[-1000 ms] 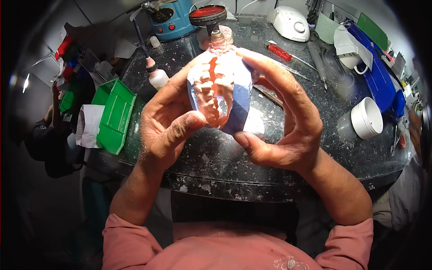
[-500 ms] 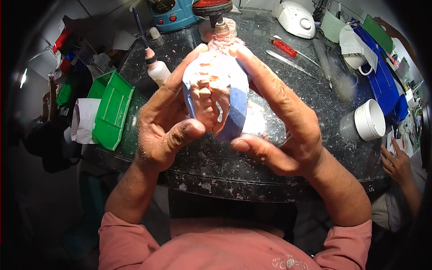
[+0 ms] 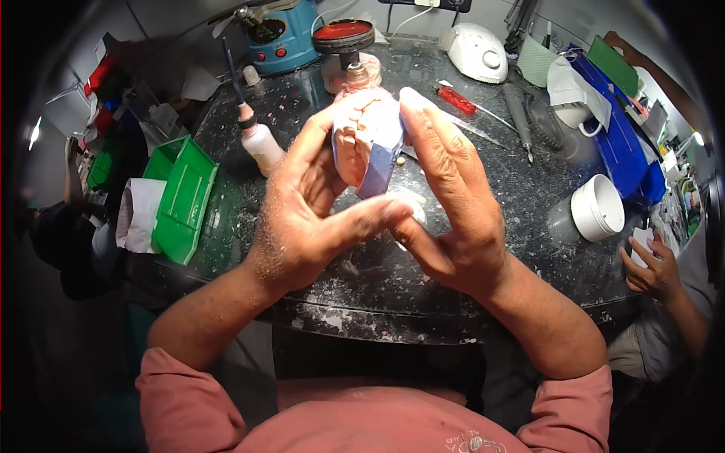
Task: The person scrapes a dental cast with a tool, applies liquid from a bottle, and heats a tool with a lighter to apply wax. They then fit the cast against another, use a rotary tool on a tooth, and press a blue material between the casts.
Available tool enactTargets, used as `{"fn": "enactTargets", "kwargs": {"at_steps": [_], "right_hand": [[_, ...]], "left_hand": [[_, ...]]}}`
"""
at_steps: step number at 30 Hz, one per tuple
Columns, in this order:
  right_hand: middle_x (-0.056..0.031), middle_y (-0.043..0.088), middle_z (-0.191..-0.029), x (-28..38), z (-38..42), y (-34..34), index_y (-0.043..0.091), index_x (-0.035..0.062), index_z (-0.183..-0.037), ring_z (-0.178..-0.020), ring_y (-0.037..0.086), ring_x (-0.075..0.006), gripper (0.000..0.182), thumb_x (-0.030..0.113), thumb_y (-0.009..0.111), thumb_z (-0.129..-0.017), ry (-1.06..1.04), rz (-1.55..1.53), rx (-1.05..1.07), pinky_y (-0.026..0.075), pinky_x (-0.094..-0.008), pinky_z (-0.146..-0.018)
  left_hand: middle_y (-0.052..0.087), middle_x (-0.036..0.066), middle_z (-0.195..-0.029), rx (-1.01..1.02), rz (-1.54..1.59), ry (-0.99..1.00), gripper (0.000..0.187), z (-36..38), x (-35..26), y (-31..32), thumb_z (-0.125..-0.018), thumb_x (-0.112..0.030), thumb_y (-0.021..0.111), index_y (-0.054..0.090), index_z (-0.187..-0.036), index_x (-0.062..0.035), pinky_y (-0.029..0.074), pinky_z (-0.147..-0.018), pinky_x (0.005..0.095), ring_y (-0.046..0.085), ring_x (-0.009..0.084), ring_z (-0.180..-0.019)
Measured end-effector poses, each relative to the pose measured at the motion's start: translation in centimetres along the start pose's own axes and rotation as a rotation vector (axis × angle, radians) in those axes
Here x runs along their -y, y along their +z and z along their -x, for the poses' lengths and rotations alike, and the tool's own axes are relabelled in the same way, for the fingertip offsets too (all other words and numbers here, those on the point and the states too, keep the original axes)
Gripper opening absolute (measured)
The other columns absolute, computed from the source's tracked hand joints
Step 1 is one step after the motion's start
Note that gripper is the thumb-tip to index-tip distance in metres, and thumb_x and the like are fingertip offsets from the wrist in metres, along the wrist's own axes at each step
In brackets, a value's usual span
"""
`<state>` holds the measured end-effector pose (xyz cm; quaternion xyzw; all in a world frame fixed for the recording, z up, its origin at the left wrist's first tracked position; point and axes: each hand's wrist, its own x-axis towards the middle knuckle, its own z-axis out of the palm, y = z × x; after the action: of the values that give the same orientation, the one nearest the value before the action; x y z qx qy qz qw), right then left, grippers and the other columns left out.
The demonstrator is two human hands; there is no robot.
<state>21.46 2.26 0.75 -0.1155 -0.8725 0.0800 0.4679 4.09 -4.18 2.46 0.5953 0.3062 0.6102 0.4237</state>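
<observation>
A dental model (image 3: 370, 143) with pinkish teeth and gum and a blue-violet base is held up over the bench, tilted and brightly lit. My left hand (image 3: 302, 204) is closed around its left side, with the fingers behind it and the thumb stretched under its near end. My right hand (image 3: 457, 200) lies along the right side, its long fingers against the model's edge. Both thumb tips meet just below the base. Glare washes out part of the teeth, and the model's underside is hidden.
Beyond the model stands a burner (image 3: 355, 72) in pink crumbs. A dropper bottle (image 3: 260, 143) and green bin (image 3: 185, 200) are left. On the right lie a red-handled screwdriver (image 3: 457, 100), handpiece (image 3: 519, 113) and white tub (image 3: 598, 209). Another person's hand (image 3: 653, 264) is far right.
The model has turned and tilted, showing more of its blue side. My left thumb has swung right and both thumbs have come together. The camera view has shifted slightly.
</observation>
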Motion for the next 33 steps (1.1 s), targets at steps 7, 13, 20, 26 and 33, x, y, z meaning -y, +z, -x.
{"fn": "enactTargets", "kwargs": {"at_steps": [7, 13, 20, 26, 33], "right_hand": [[-0.0182, 0.051, -0.132, -1.8, -0.6, -0.7, 0.042, -0.0055, -0.136, -0.121, 0.053, -0.0257, 0.076, 0.012, 0.081, -0.073, 0.127, -0.314, -0.061, 0.041, -0.0365, -0.103], [-0.0198, 0.048, -0.135, -1.6, 0.3, 0.1, 0.036, -0.0077, -0.136, -0.122, 0.051, -0.0245, 0.088, 0.008, 0.086, -0.065, 0.284, -0.689, 0.029, 0.04, -0.0374, -0.106], [-0.0202, 0.046, -0.134, -1.4, 0.4, 0.1, 0.034, -0.005, -0.134, -0.122, 0.051, -0.0254, 0.095, 0.014, 0.09, -0.061, 0.189, -0.672, -0.051, 0.043, -0.0374, -0.103], [-0.0202, 0.047, -0.133, -1.5, 0.4, 0.3, 0.034, -0.0041, -0.135, -0.12, 0.053, -0.0256, 0.09, 0.011, 0.088, -0.064, 0.147, -0.654, -0.079, 0.044, -0.0376, -0.102], [-0.0223, 0.051, -0.126, -1.5, 0.3, 1.6, 0.037, -0.001, -0.13, -0.118, 0.055, -0.0292, 0.078, 0.006, 0.084, -0.069, 0.142, -0.675, -0.173, 0.047, -0.0422, -0.1]], "left_hand": [[0.061, 0.011, -0.117, 0.099, -0.397, -0.01, 0.062, -2.4, -1.0, -2.1, -0.072, -0.001, 0.078, 0.05, -0.127, 0.0048, 0.046, -0.097, 0.0289, 0.059, 0.0156, -0.108], [0.066, 0.017, -0.11, 0.042, -0.548, 0.071, 0.076, -1.2, -2.6, -3.3, -0.056, -0.009, 0.088, 0.052, -0.121, 0.007, 0.04, -0.098, 0.0308, 0.063, 0.017, -0.1], [0.068, 0.017, -0.107, 0.165, -0.575, 0.361, 0.106, -1.2, -1.3, -4.8, -0.051, -0.021, 0.092, 0.032, -0.135, 0.0047, 0.041, -0.094, 0.0316, 0.065, 0.0182, -0.096], [0.069, 0.016, -0.103, 0.182, -0.898, 0.408, 0.107, -1.2, -2.9, -3.9, -0.053, -0.029, 0.093, 0.031, -0.134, 0.0022, 0.043, -0.091, 0.032, 0.065, 0.017, -0.094], [0.067, 0.019, -0.105, 0.13, -0.875, 0.509, 0.096, -1.0, -2.0, -3.4, -0.063, -0.027, 0.089, 0.029, -0.133, 0.0028, 0.049, -0.082, 0.0328, 0.063, 0.0195, -0.086]]}}
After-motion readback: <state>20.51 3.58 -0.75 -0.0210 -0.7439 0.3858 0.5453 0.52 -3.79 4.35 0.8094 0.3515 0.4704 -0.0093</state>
